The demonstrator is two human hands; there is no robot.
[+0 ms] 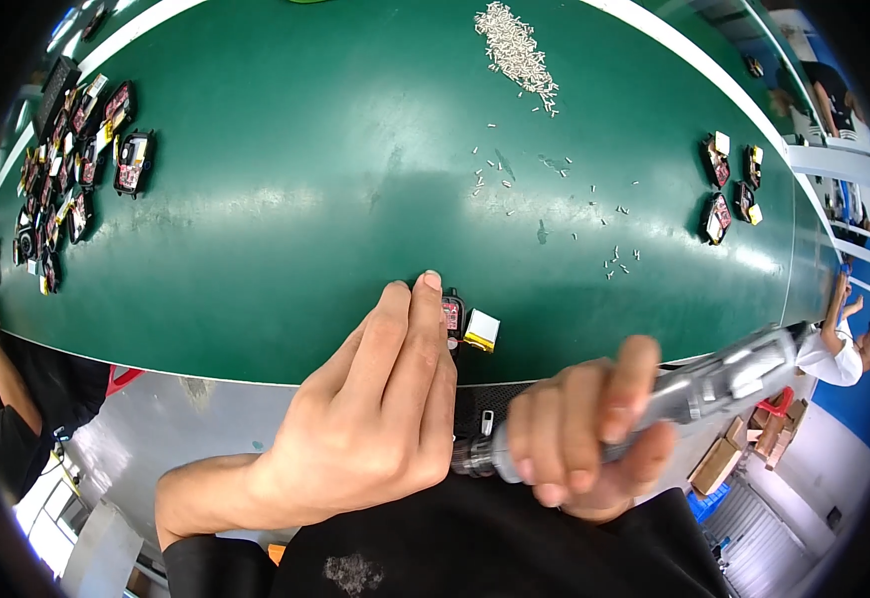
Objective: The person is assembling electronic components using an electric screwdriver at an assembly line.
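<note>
At the table's near edge, a small black electronic case (452,312) with a red circuit board stands partly hidden under my left hand (380,399). The fingers of that hand press together along the case and steady it; the thumb is out of sight. Beside the case, a white battery pack (482,329) with a yellow edge lies on the table. My right hand (586,434) wraps around a grey electric screwdriver (719,384), somewhat smeared by motion. Its dark tip end (473,456) points left, below the table edge and close to my left wrist.
A green table (305,229) spreads ahead. Many similar cases (66,169) crowd its left side, and several more cases (717,214) sit at the right. A heap of small metal screws (517,55) lies far off, with loose ones scattered nearer. Other people sit at both sides.
</note>
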